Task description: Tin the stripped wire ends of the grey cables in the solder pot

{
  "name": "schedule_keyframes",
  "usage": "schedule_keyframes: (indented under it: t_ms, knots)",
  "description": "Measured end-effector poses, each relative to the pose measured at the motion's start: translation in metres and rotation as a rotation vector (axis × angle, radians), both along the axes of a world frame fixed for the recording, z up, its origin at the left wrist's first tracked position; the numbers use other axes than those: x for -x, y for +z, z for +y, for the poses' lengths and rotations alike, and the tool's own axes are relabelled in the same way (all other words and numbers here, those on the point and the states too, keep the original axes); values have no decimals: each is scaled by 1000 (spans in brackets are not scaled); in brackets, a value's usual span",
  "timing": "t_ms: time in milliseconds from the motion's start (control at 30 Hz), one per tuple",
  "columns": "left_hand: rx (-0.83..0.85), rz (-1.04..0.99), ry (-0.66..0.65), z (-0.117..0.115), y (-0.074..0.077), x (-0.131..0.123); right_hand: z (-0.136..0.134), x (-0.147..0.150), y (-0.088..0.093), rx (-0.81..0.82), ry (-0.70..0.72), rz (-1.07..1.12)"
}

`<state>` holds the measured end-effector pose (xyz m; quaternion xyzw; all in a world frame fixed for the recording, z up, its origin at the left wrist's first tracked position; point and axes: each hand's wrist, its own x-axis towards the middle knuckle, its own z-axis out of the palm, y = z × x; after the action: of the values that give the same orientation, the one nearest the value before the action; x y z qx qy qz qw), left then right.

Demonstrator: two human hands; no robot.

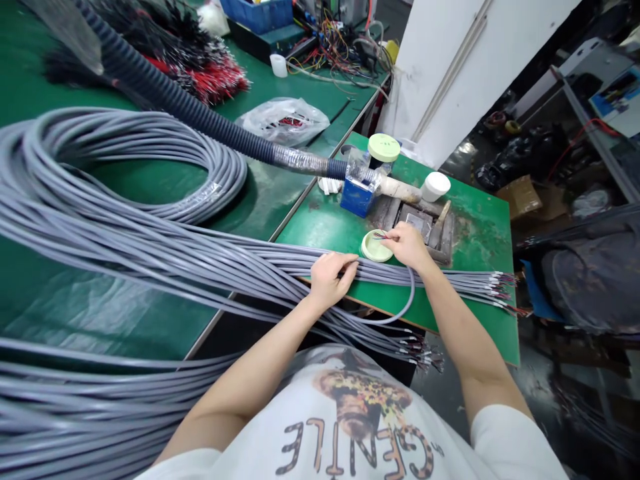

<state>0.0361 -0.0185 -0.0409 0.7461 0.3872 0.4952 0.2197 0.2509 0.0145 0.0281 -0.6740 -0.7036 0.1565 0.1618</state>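
Observation:
My right hand (407, 245) is closed on the end of a grey cable (413, 293), which loops down below the hand and back to the left. Thin coloured wires (382, 236) stick out past its fingertips, over a shallow pale-green dish (371, 251). What the dish holds cannot be made out clearly. My left hand (330, 277) lies on the bundle of grey cables (280, 257), fingers curled over it. Several stripped cable ends (500, 283) with coloured wires lie at the bundle's right, and more ends (420, 347) hang below the table edge.
A stained metal soldering pot (425, 223) stands behind the dish, beneath a ribbed hose (200, 113) with a blue box (356, 197). A lidded jar (384, 148) and a white cup (435, 187) are nearby. Coiled cables (220, 193) cover the left table; a white pillar (440, 67) rises behind.

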Motion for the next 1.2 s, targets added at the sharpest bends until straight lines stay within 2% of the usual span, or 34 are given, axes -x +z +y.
schedule_keyframes:
  t_ms: [200, 300, 467, 600, 700, 900, 1200]
  knots:
    - [-32, 2, -5, 0, 1, 0, 1, 3, 2, 6, 13, -24]
    - [-35, -1, -5, 0, 2, 1, -3, -7, 12, -86, 2, 20]
    - [-4, 17, -5, 0, 3, 1, -8, -56, 23, -281, -223, 43]
    - [31, 80, -11, 2, 7, -1, -3, -91, 11, -271, -401, -53]
    - [68, 128, -29, 4, 10, -1, 4, -102, -2, -219, -475, -108]
    - [69, 157, -43, 4, 12, 0, 13, -106, -16, -178, -467, -181]
    - [53, 177, -44, 4, 12, 0, 15, -107, -24, -146, -453, -219]
